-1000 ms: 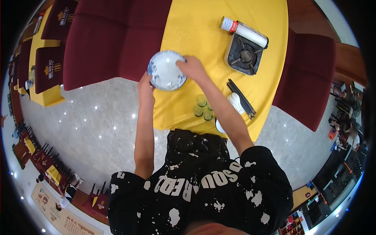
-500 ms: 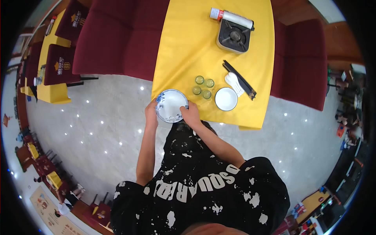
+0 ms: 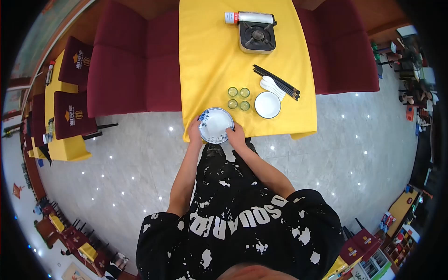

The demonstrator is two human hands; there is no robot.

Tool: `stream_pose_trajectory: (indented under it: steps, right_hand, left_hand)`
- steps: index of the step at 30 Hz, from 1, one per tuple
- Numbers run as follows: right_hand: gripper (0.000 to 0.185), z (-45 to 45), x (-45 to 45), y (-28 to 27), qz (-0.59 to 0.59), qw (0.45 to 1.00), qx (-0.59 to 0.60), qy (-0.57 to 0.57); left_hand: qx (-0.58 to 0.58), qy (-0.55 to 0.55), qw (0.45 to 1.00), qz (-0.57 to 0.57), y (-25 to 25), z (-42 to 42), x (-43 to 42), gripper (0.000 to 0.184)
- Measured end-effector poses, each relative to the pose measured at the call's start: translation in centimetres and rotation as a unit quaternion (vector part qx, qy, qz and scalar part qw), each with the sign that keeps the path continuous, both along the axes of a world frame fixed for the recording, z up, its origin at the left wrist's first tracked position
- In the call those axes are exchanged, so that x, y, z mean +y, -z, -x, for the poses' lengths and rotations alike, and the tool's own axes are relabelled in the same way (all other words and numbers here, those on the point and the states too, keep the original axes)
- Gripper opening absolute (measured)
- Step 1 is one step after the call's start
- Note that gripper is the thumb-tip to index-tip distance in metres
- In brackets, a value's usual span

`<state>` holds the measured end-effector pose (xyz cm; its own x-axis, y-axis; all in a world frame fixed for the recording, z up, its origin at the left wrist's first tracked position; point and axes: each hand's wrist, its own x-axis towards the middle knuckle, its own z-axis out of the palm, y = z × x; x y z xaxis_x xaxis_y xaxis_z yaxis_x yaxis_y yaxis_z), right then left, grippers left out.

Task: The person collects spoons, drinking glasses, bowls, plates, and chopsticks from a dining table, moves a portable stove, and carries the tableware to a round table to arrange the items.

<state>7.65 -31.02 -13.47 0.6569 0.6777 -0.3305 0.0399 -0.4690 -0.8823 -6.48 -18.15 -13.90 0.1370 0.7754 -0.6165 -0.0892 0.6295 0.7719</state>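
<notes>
Both hands grip a white plate [image 3: 216, 124] with a blue floral rim, at the near edge of the yellow-covered table [image 3: 205, 56]. My left hand [image 3: 195, 132] holds its left side; my right hand [image 3: 236, 136] has the thumb over the right rim. I cannot tell whether it is one plate or a stack. Several small green-tinted glasses [image 3: 238, 98] stand just beyond it. To their right is a white bowl [image 3: 268, 105] with a dark rim. White spoons [image 3: 272, 87] and black chopsticks [image 3: 280, 83] lie behind the bowl.
A portable gas stove [image 3: 257, 37] with a canister [image 3: 232, 17] sits farther back on the table. Dark red bench seats flank it, left [image 3: 126, 65] and right [image 3: 343, 51]. Another yellow-covered table [image 3: 65, 144] with chairs stands to the left.
The view has turned and shifted, so the table and its items appear moved left and up. The plate, still in both hands, now sits closer below the glasses.
</notes>
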Motion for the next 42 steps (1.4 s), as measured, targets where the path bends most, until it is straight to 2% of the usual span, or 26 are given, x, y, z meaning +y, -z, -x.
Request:
stream_pose_trajectory:
  steps: [3,6,9,12,15,16,19,22,26,29,30,33,35,38,40,42]
  right_hand:
    - [0.038,1.4,0.9,1.2,0.021,0.999,0.021,0.039]
    - [0.041,1.5,3.3,-2.1,0.039,0.995,0.032,0.086]
    - [0.043,1.8,5.2,-3.1,0.035,0.989,0.085,0.118]
    - [0.044,2.0,5.5,-2.8,0.032,0.98,0.122,0.155]
    - [0.044,2.8,4.9,-0.6,0.057,0.977,0.094,0.182]
    - [0.043,3.1,4.6,0.0,0.07,0.976,0.078,0.188]
    - [0.042,3.2,3.6,-0.5,0.011,0.925,0.315,0.213]
    - [0.039,3.6,3.6,-1.0,0.003,0.93,0.306,0.205]
    - [0.034,3.9,2.6,0.3,-0.001,0.96,0.215,0.181]
    - [0.034,4.2,1.4,2.0,-0.001,0.991,0.062,0.119]
    - [0.034,4.1,1.2,0.9,0.021,0.987,0.105,0.119]
    - [0.034,3.4,0.9,-2.5,0.028,0.996,0.018,0.088]
    - [0.034,2.3,0.6,-5.9,0.026,0.996,0.054,0.069]
    - [0.034,0.6,-1.0,-11.5,0.019,0.996,0.067,0.052]
    - [0.034,-1.1,-3.0,-15.7,0.017,0.998,0.052,0.044]
    - [0.033,-2.5,-6.0,-17.0,0.004,0.999,0.015,0.043]
  left_hand:
    - [-0.044,-0.02,0.996,0.079,-1.0,0.9,1.0,0.051]
    - [-0.045,-0.001,0.995,0.089,-2.6,-0.2,3.5,0.051]
    - [-0.079,0.088,0.993,0.03,0.5,0.4,6.2,0.049]
    - [-0.039,0.218,0.975,0.018,1.9,1.3,9.1,0.048]
    - [0.034,0.302,0.95,0.07,-3.5,1.3,10.7,0.046]
    - [0.043,0.319,0.944,0.072,-3.4,1.5,11.3,0.046]
    - [0.07,0.359,0.928,0.071,-2.8,1.3,12.7,0.045]
    - [0.091,0.361,0.926,0.052,-2.7,0.7,12.5,0.042]
    - [0.093,0.346,0.933,0.032,-2.6,0.2,11.0,0.038]
    - [0.07,0.344,0.936,0.027,-0.9,1.2,10.3,0.034]
    - [0.066,0.344,0.936,0.023,-1.3,1.5,9.9,0.034]
    - [0.047,0.327,0.943,0.028,-2.4,2.1,8.8,0.035]
    - [0.062,0.314,0.947,0.03,-5.5,2.2,8.1,0.036]
    - [0.056,0.328,0.943,0.012,-12.7,1.5,6.5,0.036]
    - [0.067,0.33,0.942,-0.007,-16.6,0.2,4.7,0.037]
    - [0.05,0.344,0.938,-0.008,-19.0,-1.5,2.4,0.037]
